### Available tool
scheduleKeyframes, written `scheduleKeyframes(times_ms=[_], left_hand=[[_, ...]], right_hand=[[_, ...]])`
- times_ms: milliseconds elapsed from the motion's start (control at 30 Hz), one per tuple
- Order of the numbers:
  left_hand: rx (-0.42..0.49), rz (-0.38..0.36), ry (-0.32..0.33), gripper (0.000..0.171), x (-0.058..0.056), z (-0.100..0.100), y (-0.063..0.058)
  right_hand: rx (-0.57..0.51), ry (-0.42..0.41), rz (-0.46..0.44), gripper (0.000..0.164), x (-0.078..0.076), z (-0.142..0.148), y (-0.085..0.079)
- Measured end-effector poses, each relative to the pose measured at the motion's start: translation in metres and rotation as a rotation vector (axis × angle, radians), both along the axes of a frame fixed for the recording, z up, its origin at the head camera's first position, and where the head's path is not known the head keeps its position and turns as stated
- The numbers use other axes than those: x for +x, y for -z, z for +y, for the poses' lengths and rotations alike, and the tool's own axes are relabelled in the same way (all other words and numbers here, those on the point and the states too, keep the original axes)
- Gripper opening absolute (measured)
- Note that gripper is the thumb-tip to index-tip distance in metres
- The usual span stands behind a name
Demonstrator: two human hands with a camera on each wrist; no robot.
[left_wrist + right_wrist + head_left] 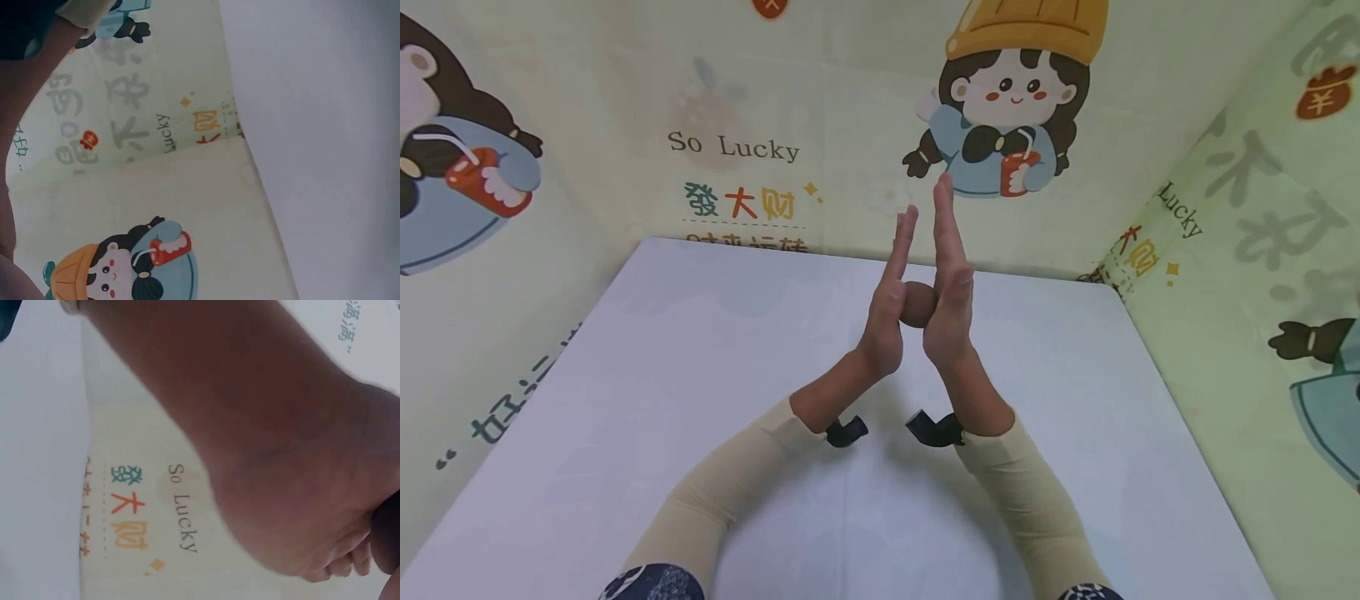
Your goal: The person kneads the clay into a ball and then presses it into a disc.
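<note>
- Across the top and both sides of the head view: a pale printed backdrop (865,125), with a cartoon figure in a yellow hat (1015,92) at upper right of centre, "So Lucky" lettering (733,147) at upper left, a red pouch print (1324,93) near the right edge.
- From mid-frame down to the bottom edge: a white table (737,333), crossed by soft arm shadows.
- Just below centre, at the sleeve ends: two black curved pieces, a left one (847,432) and a right one (936,429), well below the ball.
- In the way in the right wrist view: forearm and heel of the hand across the middle, with only part of the ball showing at lower right.
- Slightly right of centre in the head view: a brown ball (917,305), pressed between two palms.
- Left hand (883,321): upright, unclenched, fingers straight toward the top, palm against the ball's left side.
- Right hand (949,308): likewise upright and uncurled, palm against the ball's right side, fingertips overlapping the cartoon's hem.
- Forearms in beige sleeves (737,467), converging from lower left and lower right.
</note>
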State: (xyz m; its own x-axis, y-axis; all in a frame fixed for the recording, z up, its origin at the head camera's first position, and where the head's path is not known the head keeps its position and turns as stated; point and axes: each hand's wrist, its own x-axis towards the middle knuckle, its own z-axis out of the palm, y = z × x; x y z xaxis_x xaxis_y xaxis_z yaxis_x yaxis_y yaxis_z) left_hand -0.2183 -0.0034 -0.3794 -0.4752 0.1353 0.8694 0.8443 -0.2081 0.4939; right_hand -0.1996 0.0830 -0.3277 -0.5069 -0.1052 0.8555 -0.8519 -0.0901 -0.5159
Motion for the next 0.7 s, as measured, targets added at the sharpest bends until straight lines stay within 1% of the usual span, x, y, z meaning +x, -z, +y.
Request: scheduleKeyframes(times_ms=[100, 233, 333, 433, 533, 700], left_hand=[[0.02, -0.021, 0.037, 0.078, 0.007, 0.0, -0.005], [0.048, -0.038, 0.088, 0.078, 0.015, 0.0, -0.016], [0.065, -0.048, 0.116, 0.077, 0.019, -0.002, -0.025], [0.079, -0.056, 0.128, 0.073, 0.021, -0.004, -0.032], [0.093, -0.053, 0.121, 0.069, 0.02, -0.007, -0.038], [0.122, -0.045, 0.114, 0.072, 0.015, -0.012, -0.049]], right_hand=[[-0.007, -0.012, -0.015, 0.098, -0.003, 0.001, 0.0], [-0.018, -0.051, -0.036, 0.096, -0.006, 0.001, 0.002], [-0.017, -0.083, -0.066, 0.097, -0.007, 0.001, 0.005], [-0.015, -0.1, -0.092, 0.098, -0.007, 0.0, 0.007], [-0.017, -0.108, -0.106, 0.097, -0.007, -0.001, 0.009], [-0.003, -0.093, -0.088, 0.094, -0.008, -0.006, 0.011]])
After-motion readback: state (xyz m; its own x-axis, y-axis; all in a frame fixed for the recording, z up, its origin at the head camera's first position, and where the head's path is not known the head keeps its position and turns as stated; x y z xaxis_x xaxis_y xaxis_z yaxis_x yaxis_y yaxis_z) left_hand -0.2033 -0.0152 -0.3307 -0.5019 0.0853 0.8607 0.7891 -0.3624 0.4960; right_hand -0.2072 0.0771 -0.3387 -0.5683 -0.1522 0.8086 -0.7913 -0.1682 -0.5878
